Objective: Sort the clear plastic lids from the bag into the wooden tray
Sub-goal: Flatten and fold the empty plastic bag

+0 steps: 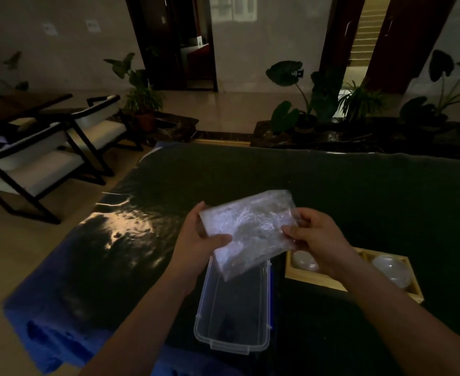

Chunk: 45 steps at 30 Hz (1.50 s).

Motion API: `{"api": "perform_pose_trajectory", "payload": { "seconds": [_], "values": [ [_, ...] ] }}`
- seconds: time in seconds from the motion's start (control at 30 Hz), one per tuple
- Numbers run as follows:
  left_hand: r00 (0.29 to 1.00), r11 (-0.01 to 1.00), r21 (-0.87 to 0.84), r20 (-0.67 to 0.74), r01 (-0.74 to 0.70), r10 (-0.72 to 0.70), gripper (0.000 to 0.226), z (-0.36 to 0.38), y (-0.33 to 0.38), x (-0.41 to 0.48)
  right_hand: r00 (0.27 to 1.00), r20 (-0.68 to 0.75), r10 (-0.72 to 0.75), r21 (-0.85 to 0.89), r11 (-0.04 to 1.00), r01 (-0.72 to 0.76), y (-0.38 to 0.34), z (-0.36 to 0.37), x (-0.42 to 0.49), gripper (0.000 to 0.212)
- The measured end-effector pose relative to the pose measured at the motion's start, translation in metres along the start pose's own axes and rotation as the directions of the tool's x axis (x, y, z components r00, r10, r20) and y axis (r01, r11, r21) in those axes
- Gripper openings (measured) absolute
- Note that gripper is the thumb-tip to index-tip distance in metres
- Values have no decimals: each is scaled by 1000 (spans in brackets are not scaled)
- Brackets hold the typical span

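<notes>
A crinkled clear plastic bag is held above the table by both hands. My left hand grips its left edge, thumb on top. My right hand pinches its right edge. What is inside the bag cannot be made out. To the right lies the wooden tray, partly hidden behind my right wrist. One clear domed lid sits in its right compartment and another in its left one.
A clear rectangular plastic container stands on the table under the bag. The dark glossy table has blue cloth at its left edge. White chairs stand to the left, potted plants beyond.
</notes>
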<state>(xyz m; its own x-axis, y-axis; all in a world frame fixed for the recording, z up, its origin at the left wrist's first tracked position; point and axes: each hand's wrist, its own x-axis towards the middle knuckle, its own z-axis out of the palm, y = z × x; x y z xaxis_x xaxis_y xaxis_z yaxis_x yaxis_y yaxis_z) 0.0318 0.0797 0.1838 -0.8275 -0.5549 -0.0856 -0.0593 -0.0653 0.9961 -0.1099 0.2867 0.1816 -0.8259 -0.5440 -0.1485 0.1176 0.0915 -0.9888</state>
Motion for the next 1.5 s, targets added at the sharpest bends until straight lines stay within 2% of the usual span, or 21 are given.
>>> {"api": "perform_pose_trajectory", "payload": {
  "seconds": [0.03, 0.1, 0.17, 0.23, 0.27, 0.33, 0.4, 0.43, 0.5, 0.57, 0.63, 0.73, 0.8, 0.93, 1.13, 1.3, 1.5],
  "values": [
    [999, 1000, 5, -34, -9, 9, 81, -3, 5, 2, 999, 39, -25, -76, 997, 28, -5, -4, 0, 25],
    [999, 987, 158, -24, -24, 28, 75, -11, 16, 9, 988, 144, -53, -212, 974, 83, -18, -10, 2, 24],
    [984, 933, 360, 170, -5, -60, 63, -13, 27, 14, 969, 241, -53, -286, 950, 123, -32, -10, 4, 29],
    [917, 901, 435, 357, 8, -180, 41, -7, 32, 13, 961, 269, -63, -286, 948, 142, -40, -6, 6, 34],
    [908, 902, 432, 381, -10, -172, 31, -3, 30, 11, 966, 248, -79, -266, 953, 146, -43, -4, 8, 36],
    [946, 916, 396, 315, -57, -77, 24, 3, 24, 10, 986, 136, -95, -175, 977, 118, -42, 0, 9, 44],
    [975, 951, 305, 221, -48, -22, 24, 6, 16, 9, 998, 10, -60, 33, 998, 60, -33, 5, 7, 67],
    [981, 965, 260, 192, -37, -14, 25, 7, 13, 9, 1000, -20, -23, 133, 991, 25, -26, 8, 5, 79],
    [989, 975, 219, 150, -38, 5, 27, 10, 8, 9, 998, 10, 65, 231, 971, -65, -11, 15, -2, 93],
    [992, 976, 209, 123, -60, 34, 29, 13, 7, 8, 988, 113, 107, 222, 966, -130, 0, 24, -11, 85],
    [991, 977, 205, 126, -65, 40, 30, 15, 6, 7, 983, 153, 97, 221, 967, -130, 10, 30, -15, 63],
    [994, 975, 219, 108, -44, 21, 32, 16, 3, 6, 995, 44, 93, 271, 957, -101, 17, 29, -12, 25],
    [995, 983, 183, 98, -14, -4, 30, 16, 1, 5, 997, 2, 80, 241, 967, -78, 18, 24, -8, 11],
    [984, 997, 42, 165, 65, -71, 22, 14, 2, 4, 996, 10, 90, 180, 980, -90, 17, 15, -4, 12],
    [988, 996, 89, 146, 32, -44, 33, 14, -1, 4, 998, 30, 60, 190, 980, -64, 16, 2, -1, 11],
    [983, 991, 1, 125, 133, -132, 30, 18, -5, 5, 999, 31, 30, 204, 978, -36, 18, 0, -5, 16],
    [942, 972, 42, 240, 230, -233, 20, 20, -1, 1, 998, 42, 43, 188, 981, -50, 15, -3, -8, 22]
  ]
}}
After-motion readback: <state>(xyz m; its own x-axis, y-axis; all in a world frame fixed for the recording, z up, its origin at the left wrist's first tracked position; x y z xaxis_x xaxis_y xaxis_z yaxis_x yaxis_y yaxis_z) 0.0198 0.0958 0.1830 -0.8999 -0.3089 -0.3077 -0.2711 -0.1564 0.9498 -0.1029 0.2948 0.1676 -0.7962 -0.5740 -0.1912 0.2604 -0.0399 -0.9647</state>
